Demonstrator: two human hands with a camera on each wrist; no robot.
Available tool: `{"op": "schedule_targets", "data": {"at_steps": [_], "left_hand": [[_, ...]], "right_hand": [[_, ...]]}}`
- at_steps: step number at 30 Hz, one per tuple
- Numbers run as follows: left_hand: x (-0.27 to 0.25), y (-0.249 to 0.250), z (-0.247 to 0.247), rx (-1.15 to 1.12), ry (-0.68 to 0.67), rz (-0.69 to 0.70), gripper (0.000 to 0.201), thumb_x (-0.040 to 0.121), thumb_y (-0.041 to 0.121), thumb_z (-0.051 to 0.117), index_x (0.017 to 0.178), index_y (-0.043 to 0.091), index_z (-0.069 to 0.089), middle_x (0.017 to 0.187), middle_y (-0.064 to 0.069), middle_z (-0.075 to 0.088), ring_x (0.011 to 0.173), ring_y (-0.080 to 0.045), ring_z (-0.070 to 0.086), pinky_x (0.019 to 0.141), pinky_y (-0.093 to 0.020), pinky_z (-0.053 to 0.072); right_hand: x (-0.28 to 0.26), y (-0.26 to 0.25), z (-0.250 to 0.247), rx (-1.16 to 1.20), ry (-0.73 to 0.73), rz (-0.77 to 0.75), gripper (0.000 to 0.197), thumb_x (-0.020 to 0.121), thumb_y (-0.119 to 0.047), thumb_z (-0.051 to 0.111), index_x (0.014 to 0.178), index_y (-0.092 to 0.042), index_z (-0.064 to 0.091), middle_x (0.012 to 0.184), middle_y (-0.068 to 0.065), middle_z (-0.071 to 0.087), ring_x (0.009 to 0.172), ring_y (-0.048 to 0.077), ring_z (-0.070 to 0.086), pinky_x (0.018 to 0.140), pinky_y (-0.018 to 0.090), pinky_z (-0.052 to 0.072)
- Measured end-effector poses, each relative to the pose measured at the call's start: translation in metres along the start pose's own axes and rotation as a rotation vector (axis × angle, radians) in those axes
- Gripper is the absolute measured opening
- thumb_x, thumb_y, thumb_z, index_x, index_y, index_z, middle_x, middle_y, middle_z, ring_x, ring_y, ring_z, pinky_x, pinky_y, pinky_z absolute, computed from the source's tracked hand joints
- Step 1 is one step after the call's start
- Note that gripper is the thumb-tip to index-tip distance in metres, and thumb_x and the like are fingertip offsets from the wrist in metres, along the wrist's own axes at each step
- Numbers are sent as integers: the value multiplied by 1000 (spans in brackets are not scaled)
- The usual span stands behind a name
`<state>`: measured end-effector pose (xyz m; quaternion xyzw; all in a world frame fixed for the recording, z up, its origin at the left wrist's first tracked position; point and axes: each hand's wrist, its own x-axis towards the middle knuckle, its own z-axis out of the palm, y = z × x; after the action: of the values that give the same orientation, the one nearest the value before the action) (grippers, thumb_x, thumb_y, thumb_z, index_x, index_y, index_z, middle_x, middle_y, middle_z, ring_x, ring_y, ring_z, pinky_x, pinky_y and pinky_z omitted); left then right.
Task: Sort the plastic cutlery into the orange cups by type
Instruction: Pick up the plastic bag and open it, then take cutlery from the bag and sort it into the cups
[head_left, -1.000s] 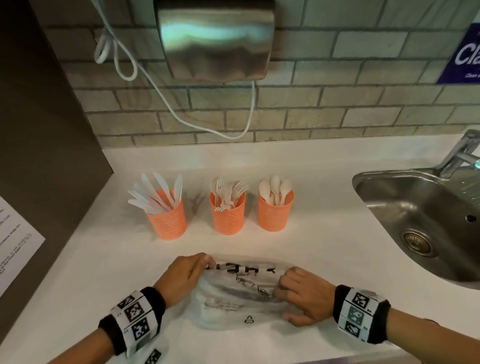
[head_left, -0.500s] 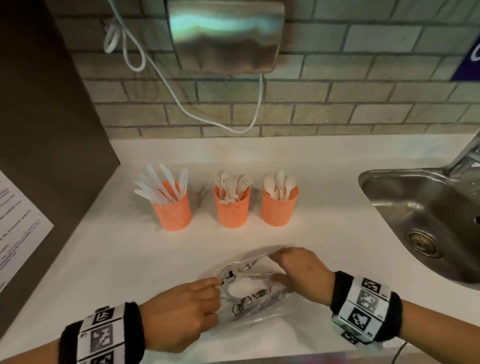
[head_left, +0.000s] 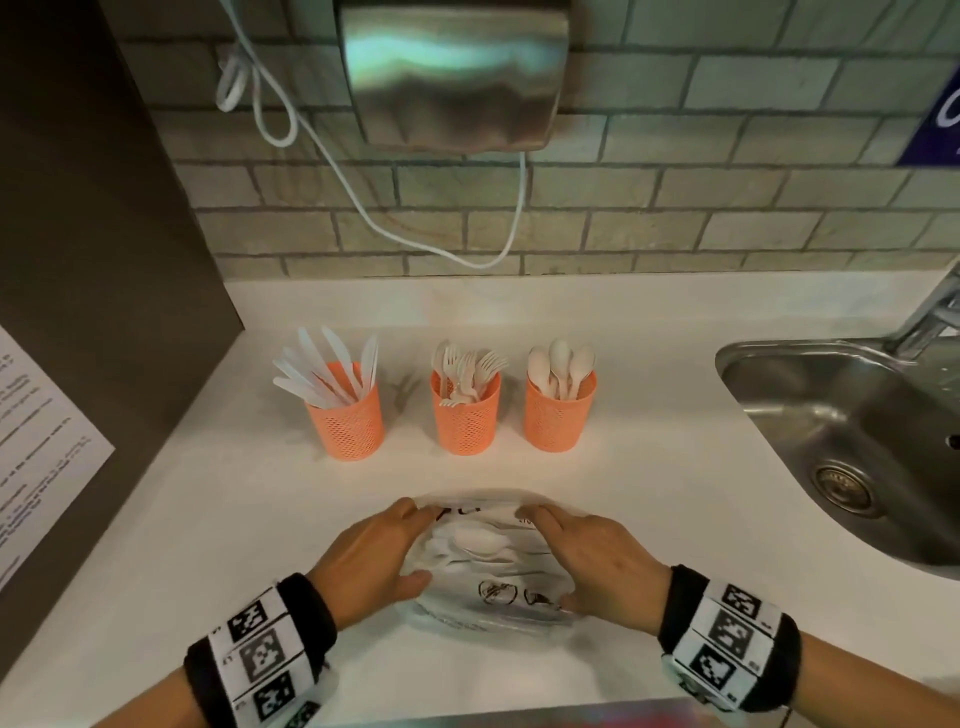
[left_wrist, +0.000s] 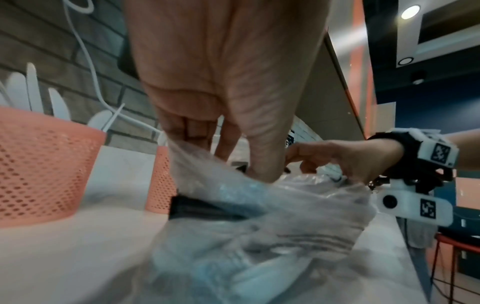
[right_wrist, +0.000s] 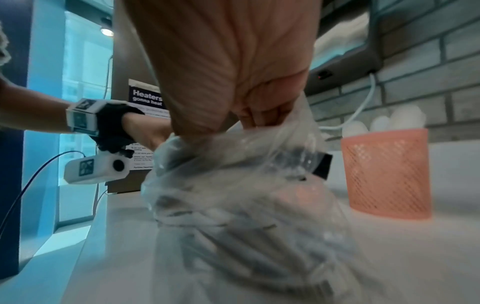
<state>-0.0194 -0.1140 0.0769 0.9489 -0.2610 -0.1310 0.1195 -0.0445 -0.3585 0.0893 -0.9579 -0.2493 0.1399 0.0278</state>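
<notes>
A clear plastic bag (head_left: 488, 571) of white cutlery lies on the white counter (head_left: 675, 493) near the front edge; a white spoon (head_left: 478, 540) shows through it. My left hand (head_left: 379, 556) grips the bag's left side and my right hand (head_left: 592, 561) grips its right side, fingers curled into the film (left_wrist: 233, 185) (right_wrist: 233, 164). Behind stand three orange mesh cups: the left cup (head_left: 345, 415) holds knives, the middle cup (head_left: 466, 410) forks, the right cup (head_left: 558, 408) spoons.
A steel sink (head_left: 857, 441) with a tap (head_left: 930, 317) takes up the right side. A dark panel with a paper notice (head_left: 36, 457) bounds the left. A steel hand dryer (head_left: 452, 73) with a white cable (head_left: 363, 208) hangs on the brick wall.
Both hands have shifted their hold on the bag, from pulling at its top edge to clasping it from the two sides. The cups have not moved.
</notes>
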Motion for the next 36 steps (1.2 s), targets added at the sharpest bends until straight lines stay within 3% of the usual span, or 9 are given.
{"op": "schedule_targets", "data": {"at_steps": [3,7,10,21,24,26,28,31,36], "left_hand": [[-4,9,-3,25,17,-7,74,82,37,61,144,26,23,134,4,45,109,-17,54,87,-24,44],[0,20,-4,264,-37,-9,95,78,39,63,149,19,2,148,3,33,117,-19,50,92,-29,31],[7,25,5,301,-98,-14,107,74,39,67,148,19,-6,155,2,19,116,-20,51,85,-33,25],[15,26,-2,409,-56,-71,96,75,37,69,147,18,8,154,-4,19,134,-19,36,113,-53,-2],[16,23,-10,439,-22,-102,86,79,36,65,145,17,15,153,-3,19,135,-19,35,110,-62,-8],[13,17,-11,386,4,-101,72,81,36,62,140,19,25,149,-1,27,130,-19,40,113,-57,-2],[7,12,-10,274,35,-52,59,84,35,58,136,22,33,146,3,33,128,-16,42,114,-42,14],[-5,6,-13,30,134,10,42,88,28,55,128,25,44,138,12,41,107,-12,54,87,-20,35],[-11,-4,-17,-172,297,35,27,86,19,58,113,23,57,127,12,54,82,-2,55,78,-19,44]], "right_hand": [[-3,-2,0,5,-4,19,54,79,-20,62,128,-13,38,134,5,45,102,28,54,69,29,31],[10,-10,-6,-11,5,95,64,79,-22,66,133,-8,35,136,10,43,120,30,45,95,35,39],[25,-19,-3,-55,-72,108,52,84,-18,63,127,-2,38,127,16,49,115,31,49,88,39,44],[56,-22,24,-8,-202,218,79,86,-10,59,147,-17,9,145,16,32,131,34,37,106,45,34],[61,-34,30,-114,-58,257,69,83,-18,64,141,-6,29,131,20,48,111,32,57,87,42,50],[62,-43,35,-187,-76,327,61,53,-40,83,105,-11,70,84,15,70,63,20,67,47,27,50],[59,-49,35,-280,-60,316,50,45,-45,82,85,-15,75,67,9,69,49,12,63,35,20,39],[53,-47,25,-257,-159,130,37,86,-18,58,119,-1,53,115,16,56,102,28,58,65,36,47],[66,-34,12,21,58,-6,46,87,-17,54,132,-13,46,119,14,54,111,31,50,87,39,41]]}}
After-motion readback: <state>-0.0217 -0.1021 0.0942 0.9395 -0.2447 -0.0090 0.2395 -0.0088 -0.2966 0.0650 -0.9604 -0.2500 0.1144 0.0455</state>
